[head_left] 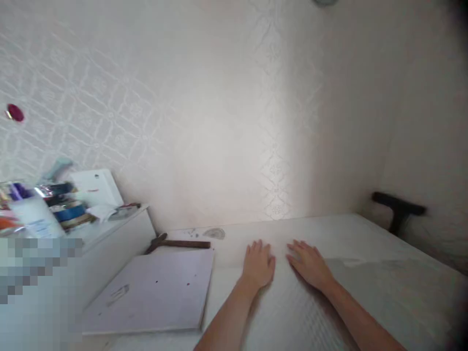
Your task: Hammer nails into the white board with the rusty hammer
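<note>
Both hands lie palm down on a white tabletop [226, 307]. My left hand [258, 264] is flat with its fingers stretched forward and holds nothing. A short gap to its right, my right hand [309, 263] rests the same way, fingers spread a little and angled left. Left of my left hand is a flat pale lilac board [161, 292] with a few dark spots and a small mark on it. Behind the board's far edge lies a hammer [186, 243] with a brown wooden handle, its dark head at the left.
A white cabinet [120, 265] on the left carries a white box [95, 187], a white bottle [36, 214], a blue roll [69, 213] and other clutter. A black T-shaped object [398, 207] stands beyond the table's right edge. A patterned wall [219, 122] rises behind.
</note>
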`<state>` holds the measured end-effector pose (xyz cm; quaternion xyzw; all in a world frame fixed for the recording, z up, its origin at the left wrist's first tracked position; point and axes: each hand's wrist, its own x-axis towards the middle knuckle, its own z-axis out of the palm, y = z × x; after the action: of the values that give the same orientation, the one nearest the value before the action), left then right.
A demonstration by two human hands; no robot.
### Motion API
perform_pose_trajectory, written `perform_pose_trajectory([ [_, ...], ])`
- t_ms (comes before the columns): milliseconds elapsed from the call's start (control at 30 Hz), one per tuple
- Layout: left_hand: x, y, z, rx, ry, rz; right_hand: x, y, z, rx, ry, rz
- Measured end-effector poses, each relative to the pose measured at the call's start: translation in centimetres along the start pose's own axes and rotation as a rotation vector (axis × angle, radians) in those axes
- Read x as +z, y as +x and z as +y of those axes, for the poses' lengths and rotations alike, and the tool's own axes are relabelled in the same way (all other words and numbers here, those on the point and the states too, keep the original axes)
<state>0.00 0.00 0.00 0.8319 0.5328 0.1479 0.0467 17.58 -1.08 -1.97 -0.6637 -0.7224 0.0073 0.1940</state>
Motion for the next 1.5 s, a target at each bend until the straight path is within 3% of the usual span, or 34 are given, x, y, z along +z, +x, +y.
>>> perform_pose_trajectory([
  [933, 0.0, 0.0, 0.1, -0.010, 0.041, -0.025, 0.1, 0.2, 0.3, 0.016, 0.070, 0.016],
  [1267, -0.3, -0.1, 0.3, -0.017, 0.028, -0.030, 0.3, 0.0, 0.4, 0.006, 0.209, 0.094],
  [1367, -1.6, -0.1, 0.7, -0.035, -0.027, -0.017, -0.3, 0.3, 0.4, 0.003, 0.296, 0.153],
  [1433, -4.1, -0.6, 1.2, -0.062, -0.106, 0.040, -1.8, 0.3, 0.5, 0.007, 0.369, 0.208],
  [1500, -7.8, -1.9, 1.8, -0.094, -0.230, 0.249, -4.5, -0.3, 0.8, 0.020, 0.440, 0.283],
])
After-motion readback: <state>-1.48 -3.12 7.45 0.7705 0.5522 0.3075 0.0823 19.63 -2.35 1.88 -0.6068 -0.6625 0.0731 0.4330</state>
